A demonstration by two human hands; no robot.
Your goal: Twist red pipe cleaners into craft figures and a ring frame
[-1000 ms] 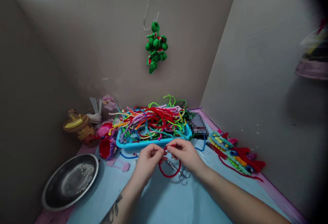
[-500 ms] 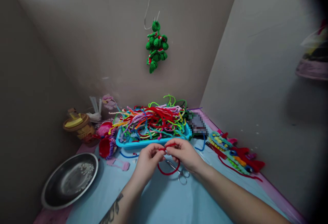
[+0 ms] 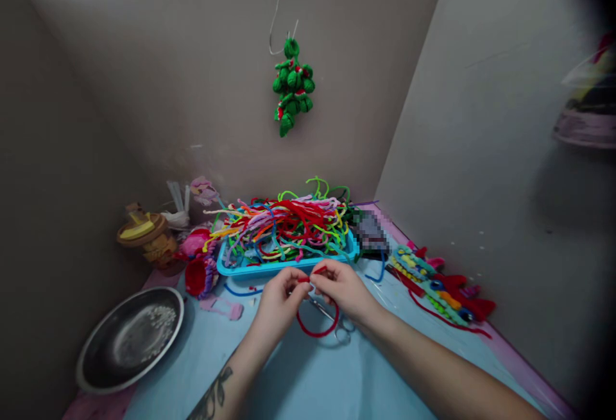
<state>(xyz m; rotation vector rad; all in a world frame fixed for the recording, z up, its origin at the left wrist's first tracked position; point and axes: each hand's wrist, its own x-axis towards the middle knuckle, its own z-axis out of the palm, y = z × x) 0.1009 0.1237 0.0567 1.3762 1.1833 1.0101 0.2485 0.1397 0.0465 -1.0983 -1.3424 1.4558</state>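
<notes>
A red pipe cleaner (image 3: pixel 317 334) is bent into a loop that hangs below my two hands. My left hand (image 3: pixel 283 295) pinches one end between thumb and fingers. The other end sits in the pinch of my right hand (image 3: pixel 339 285), with a short tip showing above the thumb. My fingertips almost meet, and they hide part of where the two ends come together. Behind the loop, small metal scissors (image 3: pixel 342 336) lie on the blue table cover (image 3: pixel 312 388), their blades partly covered by my hands.
A blue tray (image 3: pixel 255 271) heaped with colourful pipe cleaners stands just beyond my hands. On the left are a metal bowl (image 3: pixel 110 369) holding small white bits and a brown pot (image 3: pixel 158 250). Finished fuzzy pieces (image 3: pixel 443 285) lie right; a green ornament (image 3: pixel 292 86) hangs on the back panel.
Both hands stay nearly in place, still pinching the red pipe cleaner. Its loop first rises slightly, then sags a little lower, and the fingers shift slightly at the ends.
</notes>
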